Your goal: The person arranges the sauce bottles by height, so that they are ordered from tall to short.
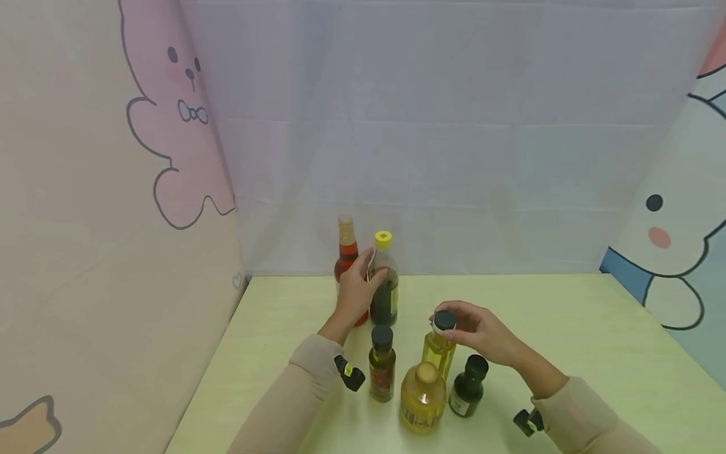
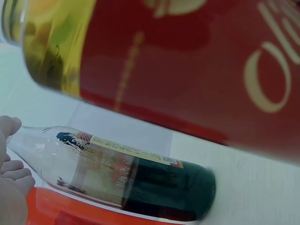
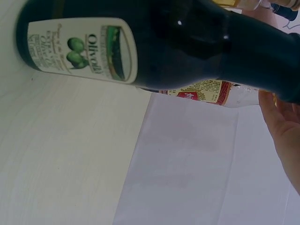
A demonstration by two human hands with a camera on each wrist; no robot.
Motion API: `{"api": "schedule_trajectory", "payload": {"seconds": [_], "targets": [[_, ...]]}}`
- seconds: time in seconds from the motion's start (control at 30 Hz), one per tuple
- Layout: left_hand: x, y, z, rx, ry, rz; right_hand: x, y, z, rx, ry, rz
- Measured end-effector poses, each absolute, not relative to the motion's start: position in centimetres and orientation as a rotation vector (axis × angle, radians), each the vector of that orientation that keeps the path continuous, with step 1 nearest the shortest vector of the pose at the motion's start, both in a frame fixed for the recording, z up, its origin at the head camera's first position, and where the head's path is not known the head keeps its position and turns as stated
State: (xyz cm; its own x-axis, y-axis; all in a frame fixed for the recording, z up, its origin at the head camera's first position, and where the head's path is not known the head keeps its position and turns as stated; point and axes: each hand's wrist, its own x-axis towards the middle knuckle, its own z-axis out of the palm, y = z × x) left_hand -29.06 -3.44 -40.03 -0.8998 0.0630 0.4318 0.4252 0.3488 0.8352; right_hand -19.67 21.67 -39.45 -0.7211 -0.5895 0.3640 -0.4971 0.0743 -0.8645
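Using the yellow-capped bottle [image 1: 386,299] as reference, locate each item as follows. The reference stands upright on the table [image 1: 527,302], dark liquid in its lower part, upper part clear. Left hand [image 1: 357,290]: at the left side of the reference, thumb and fingers apart at its neck; whether they grip it cannot be told. Red bottle [image 1: 345,261]: just left of the reference, partly covered by that hand. Right hand [image 1: 482,328]: right of the reference and nearer the person, thumb and fingers holding the oil bottle [image 1: 437,354] round the neck, below its dark cap. The oil bottle is therefore right of the reference, on the person's side. Red-labelled bottle [image 1: 382,375]: directly in front of the reference, black cap fitted. Round-bodied bottle [image 1: 422,407]: in front and right of the reference, partly hiding the oil bottle. Small dark bottle [image 1: 467,392]: in front and farther right of the reference; its label shows green olives. Pale sheet [image 1: 431,139]: hanging behind the reference
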Motion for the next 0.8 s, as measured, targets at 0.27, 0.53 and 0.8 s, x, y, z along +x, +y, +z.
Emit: {"api": "schedule_trajectory", "payload": {"seconds": [0.27,0.53,0.8], "targets": [[-28.4,-3.6,-40.0,-0.475,-2.220,-1.652,-19.5,21.6,-39.4,-1.124,2.237,-1.746],[-28.1,-3.9,-40.2,-0.486,-2.206,-1.689,-19.6,21.7,-39.6,-1.155,2.247,-1.747],[-27.8,-4.3,-40.7,-0.525,-2.157,-1.699,-19.7,21.6,-39.5,-1.165,2.242,-1.745]]}}
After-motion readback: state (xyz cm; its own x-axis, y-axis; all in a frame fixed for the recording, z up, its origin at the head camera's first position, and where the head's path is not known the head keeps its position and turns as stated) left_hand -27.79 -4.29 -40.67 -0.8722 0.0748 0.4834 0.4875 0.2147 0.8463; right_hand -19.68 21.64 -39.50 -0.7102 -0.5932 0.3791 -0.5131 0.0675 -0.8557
